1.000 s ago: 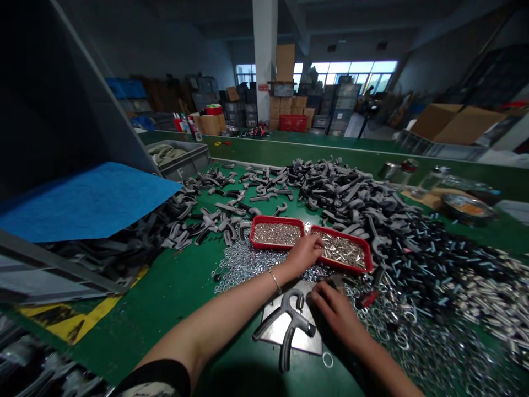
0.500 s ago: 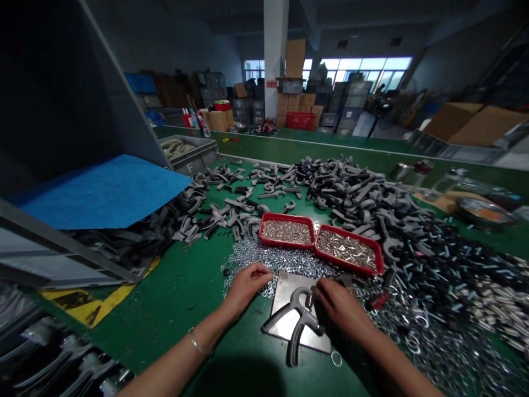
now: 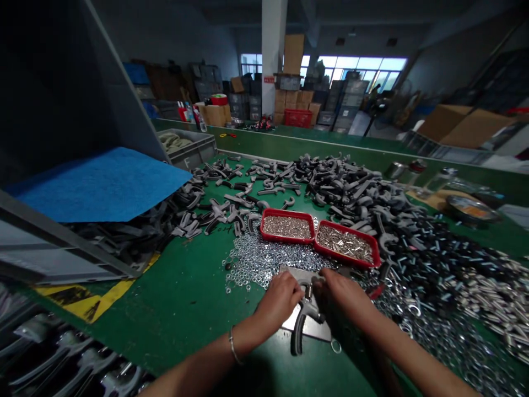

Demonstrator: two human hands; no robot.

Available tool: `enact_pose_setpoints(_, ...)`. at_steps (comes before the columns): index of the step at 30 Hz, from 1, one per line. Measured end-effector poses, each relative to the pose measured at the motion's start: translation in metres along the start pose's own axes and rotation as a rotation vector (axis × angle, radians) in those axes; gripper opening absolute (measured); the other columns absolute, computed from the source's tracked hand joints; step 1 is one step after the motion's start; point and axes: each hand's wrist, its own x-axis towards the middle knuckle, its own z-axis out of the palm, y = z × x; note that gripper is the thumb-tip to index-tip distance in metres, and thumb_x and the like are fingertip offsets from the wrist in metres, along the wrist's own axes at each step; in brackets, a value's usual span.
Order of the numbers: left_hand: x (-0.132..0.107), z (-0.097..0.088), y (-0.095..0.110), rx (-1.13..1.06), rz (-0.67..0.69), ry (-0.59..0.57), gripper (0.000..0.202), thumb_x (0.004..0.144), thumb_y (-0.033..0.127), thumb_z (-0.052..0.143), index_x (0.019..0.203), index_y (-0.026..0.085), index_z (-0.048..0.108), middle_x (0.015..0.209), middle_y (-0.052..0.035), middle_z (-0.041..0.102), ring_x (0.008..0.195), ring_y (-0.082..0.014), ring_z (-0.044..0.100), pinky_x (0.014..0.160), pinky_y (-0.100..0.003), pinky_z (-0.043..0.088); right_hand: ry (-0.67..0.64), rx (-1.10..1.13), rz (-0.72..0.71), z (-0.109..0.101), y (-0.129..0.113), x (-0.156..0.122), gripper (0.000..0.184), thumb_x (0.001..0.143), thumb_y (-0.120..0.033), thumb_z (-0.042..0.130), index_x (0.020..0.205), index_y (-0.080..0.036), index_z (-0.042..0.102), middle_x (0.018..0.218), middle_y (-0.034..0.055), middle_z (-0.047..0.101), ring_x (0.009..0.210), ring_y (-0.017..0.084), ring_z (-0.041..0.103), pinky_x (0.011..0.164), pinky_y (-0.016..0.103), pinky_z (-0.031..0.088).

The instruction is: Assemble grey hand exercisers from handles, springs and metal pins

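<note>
Both my hands meet over a grey curved metal bracket (image 3: 303,322) that lies on a small steel plate (image 3: 318,330) on the green table (image 3: 182,298). My left hand (image 3: 281,300) has its fingers pinched together at the bracket's top. My right hand (image 3: 343,298) is closed on the bracket's other side. What the fingertips hold is too small to make out. Just beyond my hands, two red trays (image 3: 288,226) (image 3: 347,244) hold small shiny fasteners. A heap of silver washers (image 3: 256,262) spreads in front of the trays.
A big pile of grey brackets (image 3: 343,187) covers the table's far side, and dark bolts and silver parts (image 3: 454,264) lie at the right. A grey bin with a blue sheet (image 3: 99,184) stands at the left. One loose washer (image 3: 336,346) lies by the plate.
My left hand drew back from the right red tray, paused by the washers, then came onto the bracket beside my right hand. The camera moved slightly.
</note>
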Motion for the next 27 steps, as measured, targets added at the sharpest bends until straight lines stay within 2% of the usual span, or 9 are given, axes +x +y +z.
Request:
enact_pose_setpoints(4,0.001,0.006,-0.001,0.137,0.023,-0.032,0.016,0.096,0.021,0.052,0.084,0.016,0.06,0.093,-0.0053,0.061,0.094,-0.0214,0.055,0.087,-0.034,0.043,0.0,-0.124,0.216,0.011,0.031,-0.044,0.015,0.098,-0.026,0.04,0.099,-0.018,0.053,0.092,0.0176,0.069,0.081,0.032,0.069,0.057,0.034,0.045)
enact_pose_setpoints(7,0.003,0.003,0.002,0.276,0.092,-0.05,0.017,0.098,0.021,0.05,0.088,0.014,0.061,0.094,-0.0075,0.061,0.093,-0.0233,0.055,0.087,-0.037,0.044,-0.03,-0.196,0.302,0.028,0.039,-0.067,0.014,0.096,-0.029,0.044,0.091,-0.02,0.053,0.086,0.0158,0.067,0.077,0.032,0.069,0.054,0.034,0.045)
enact_pose_setpoints(10,0.005,0.0,0.006,0.477,0.294,-0.131,0.022,0.099,0.017,0.044,0.091,0.013,0.064,0.095,-0.0099,0.063,0.092,-0.0253,0.055,0.089,-0.04,0.043,0.081,-0.106,0.277,0.039,0.042,-0.072,0.016,0.095,-0.031,0.041,0.084,-0.022,0.05,0.083,0.0133,0.066,0.077,0.031,0.067,0.063,0.038,0.048)
enact_pose_setpoints(13,0.0,-0.002,0.01,0.56,0.435,-0.237,0.026,0.1,0.017,0.042,0.095,0.014,0.067,0.097,-0.0107,0.066,0.095,-0.0258,0.057,0.092,-0.041,0.043,0.232,0.158,0.306,0.037,0.045,-0.072,0.017,0.093,-0.037,0.04,0.086,-0.023,0.048,0.083,0.0115,0.065,0.076,0.028,0.065,0.066,0.038,0.05)
enact_pose_setpoints(15,-0.011,-0.002,0.014,0.538,0.408,-0.24,0.026,0.098,0.032,0.05,0.108,0.015,0.067,0.111,-0.013,0.066,0.111,-0.0301,0.055,0.102,-0.047,0.038,0.276,0.383,0.292,0.031,0.044,-0.076,0.02,0.093,-0.039,0.04,0.099,-0.023,0.05,0.09,0.0111,0.067,0.077,0.027,0.066,0.067,0.037,0.053)
enact_pose_setpoints(18,-0.031,0.001,0.022,0.463,0.25,-0.178,0.055,0.091,0.048,0.058,0.136,0.016,0.054,0.141,-0.0148,0.053,0.135,-0.0376,0.037,0.114,-0.056,0.023,0.296,0.577,0.178,0.018,0.032,-0.087,0.039,0.095,-0.039,0.042,0.13,-0.023,0.045,0.12,0.0134,0.067,0.102,0.028,0.067,0.087,0.042,0.054)
enact_pose_setpoints(21,-0.043,0.006,0.029,0.408,0.126,-0.16,0.061,0.09,0.043,0.058,0.145,0.017,0.045,0.151,-0.0142,0.042,0.139,-0.0394,0.031,0.114,-0.058,0.022,0.264,0.606,0.062,0.007,0.016,-0.092,0.051,0.096,-0.032,0.043,0.147,-0.029,0.038,0.144,0.01,0.054,0.126,0.029,0.056,0.103,0.046,0.047)
enact_pose_setpoints(24,-0.047,0.009,0.034,0.394,0.051,-0.154,0.061,0.089,0.039,0.058,0.145,0.017,0.045,0.153,-0.0158,0.038,0.134,-0.0413,0.036,0.111,-0.06,0.027,0.142,0.616,0.019,0.002,0.011,-0.086,0.052,0.096,-0.027,0.042,0.148,-0.033,0.04,0.144,0.0089,0.054,0.123,0.03,0.059,0.102,0.048,0.047)
enact_pose_setpoints(27,-0.046,0.009,0.036,0.344,0.007,-0.121,0.058,0.086,0.029,0.058,0.143,0.02,0.048,0.15,-0.015,0.041,0.128,-0.0399,0.042,0.107,-0.059,0.033,0.105,0.731,0.054,0.006,0.017,-0.084,0.047,0.097,-0.034,0.044,0.144,-0.028,0.045,0.143,0.0104,0.056,0.126,0.03,0.056,0.106,0.048,0.044)
